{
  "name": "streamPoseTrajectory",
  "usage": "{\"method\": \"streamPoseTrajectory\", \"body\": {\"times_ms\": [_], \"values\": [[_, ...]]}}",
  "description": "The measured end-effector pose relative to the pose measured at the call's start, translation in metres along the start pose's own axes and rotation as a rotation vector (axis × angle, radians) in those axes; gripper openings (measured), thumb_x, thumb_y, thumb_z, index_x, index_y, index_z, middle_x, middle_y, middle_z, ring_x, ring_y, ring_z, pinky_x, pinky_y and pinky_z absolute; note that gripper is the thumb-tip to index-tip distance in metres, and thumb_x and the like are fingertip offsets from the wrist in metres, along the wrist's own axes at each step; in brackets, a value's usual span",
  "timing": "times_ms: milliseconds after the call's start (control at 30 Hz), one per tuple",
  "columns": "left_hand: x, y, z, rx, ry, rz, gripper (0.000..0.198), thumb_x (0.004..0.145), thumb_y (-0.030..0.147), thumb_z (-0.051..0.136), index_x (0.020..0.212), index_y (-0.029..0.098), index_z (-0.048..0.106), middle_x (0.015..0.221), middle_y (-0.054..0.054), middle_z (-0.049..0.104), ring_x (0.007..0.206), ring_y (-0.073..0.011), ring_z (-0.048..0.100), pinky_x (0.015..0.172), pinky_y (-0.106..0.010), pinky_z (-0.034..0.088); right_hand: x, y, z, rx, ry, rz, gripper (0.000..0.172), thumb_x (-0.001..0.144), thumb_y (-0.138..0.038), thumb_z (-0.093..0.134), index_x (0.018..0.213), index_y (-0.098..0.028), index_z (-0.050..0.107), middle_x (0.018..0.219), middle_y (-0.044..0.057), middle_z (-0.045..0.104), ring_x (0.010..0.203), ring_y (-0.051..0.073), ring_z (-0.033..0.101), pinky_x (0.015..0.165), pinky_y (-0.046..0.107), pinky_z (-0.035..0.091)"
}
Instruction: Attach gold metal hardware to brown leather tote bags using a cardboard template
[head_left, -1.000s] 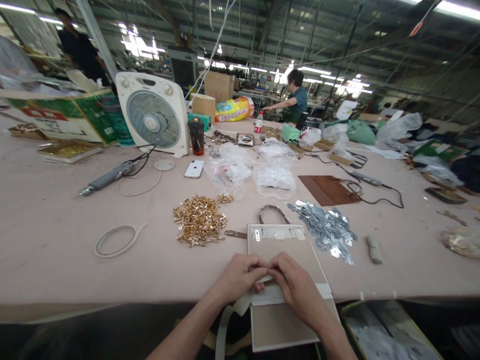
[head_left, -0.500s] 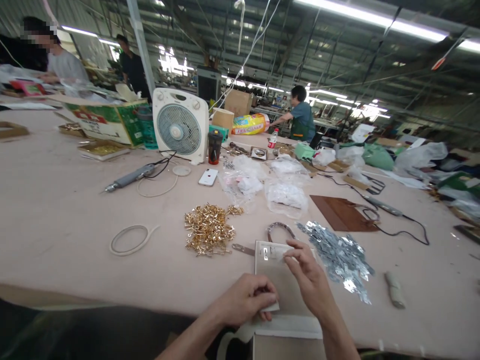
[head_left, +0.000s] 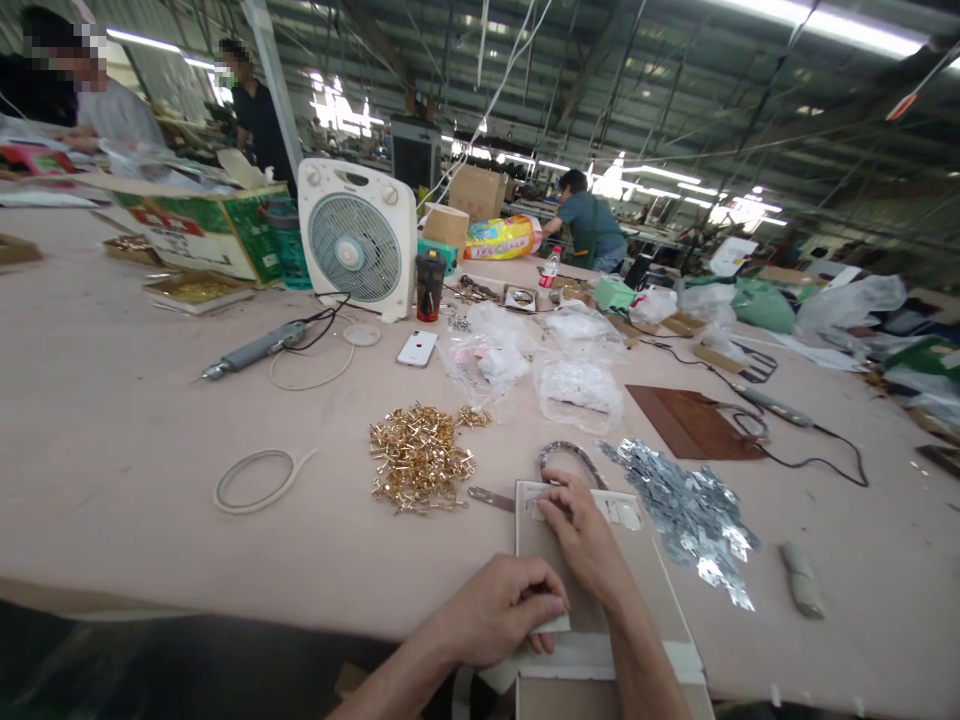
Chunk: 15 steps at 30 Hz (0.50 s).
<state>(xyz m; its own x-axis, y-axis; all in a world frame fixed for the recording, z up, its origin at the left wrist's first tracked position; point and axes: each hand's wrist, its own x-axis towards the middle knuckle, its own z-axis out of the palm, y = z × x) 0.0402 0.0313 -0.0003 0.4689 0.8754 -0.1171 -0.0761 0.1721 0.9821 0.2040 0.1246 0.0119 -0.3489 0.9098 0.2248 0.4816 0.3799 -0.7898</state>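
A beige bag panel [head_left: 630, 580] with pale edges lies in front of me, partly over the table edge. My left hand [head_left: 510, 610] is closed, pinching a small white piece [head_left: 556, 622] that looks like tape or paper. Near the panel's top left corner, my right hand [head_left: 581, 525] touches the surface with its fingers bent and apart; the fingertips partly cover a pale patch there. Another whitish patch [head_left: 624, 512] sits at the top right of the panel. Beyond the top edge lie a curved brown handle [head_left: 566, 448] and a brown strap [head_left: 491, 497].
Gold fittings [head_left: 420, 460] are heaped left of the panel, flat silver metal plates [head_left: 690, 515] right of it. Around them are a roll of narrow tape [head_left: 255, 482], a phone [head_left: 417, 348], plastic bags [head_left: 577, 390], a brown leather piece [head_left: 690, 422] and a fan [head_left: 356, 240]. Other people stand farther back.
My right hand has moved left and down onto the panel's top left area, uncovering the patch at top right. My left hand keeps its pinch, shifted slightly right.
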Motion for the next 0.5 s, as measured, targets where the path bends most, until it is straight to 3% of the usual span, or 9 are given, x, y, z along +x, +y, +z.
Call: {"method": "streamPoseTrajectory", "body": {"times_ms": [300, 367, 500], "values": [[-0.001, 0.003, 0.0, 0.038, 0.021, -0.002, 0.02, 0.092, 0.036, 0.06, 0.092, 0.016, 0.067, 0.065, 0.0, 0.064, 0.061, -0.0164, 0.068, 0.059, -0.023, 0.051, 0.002, 0.011, 0.012, -0.158, 0.058, -0.074, 0.016, 0.099, -0.033, 0.061, 0.092, -0.023, 0.071, 0.136, 0.011, 0.063, 0.131, 0.031, 0.054, 0.117, 0.054, 0.039], [-0.002, 0.003, 0.0, 0.044, 0.022, 0.016, 0.018, 0.093, 0.033, 0.059, 0.092, 0.017, 0.066, 0.067, 0.0, 0.065, 0.062, -0.0156, 0.068, 0.058, -0.022, 0.05, 0.001, 0.015, 0.013, -0.208, 0.071, -0.099, 0.014, 0.097, -0.033, 0.065, 0.104, -0.023, 0.072, 0.14, 0.012, 0.062, 0.133, 0.031, 0.053, 0.117, 0.054, 0.039], [-0.002, 0.002, 0.001, 0.04, 0.028, 0.016, 0.017, 0.092, 0.032, 0.06, 0.09, 0.016, 0.066, 0.071, 0.0, 0.064, 0.062, -0.0142, 0.067, 0.057, -0.021, 0.049, 0.003, 0.019, 0.017, -0.312, 0.126, -0.105, 0.038, 0.098, -0.034, 0.066, 0.134, -0.021, 0.063, 0.136, 0.013, 0.065, 0.128, 0.031, 0.057, 0.114, 0.052, 0.043]]}}
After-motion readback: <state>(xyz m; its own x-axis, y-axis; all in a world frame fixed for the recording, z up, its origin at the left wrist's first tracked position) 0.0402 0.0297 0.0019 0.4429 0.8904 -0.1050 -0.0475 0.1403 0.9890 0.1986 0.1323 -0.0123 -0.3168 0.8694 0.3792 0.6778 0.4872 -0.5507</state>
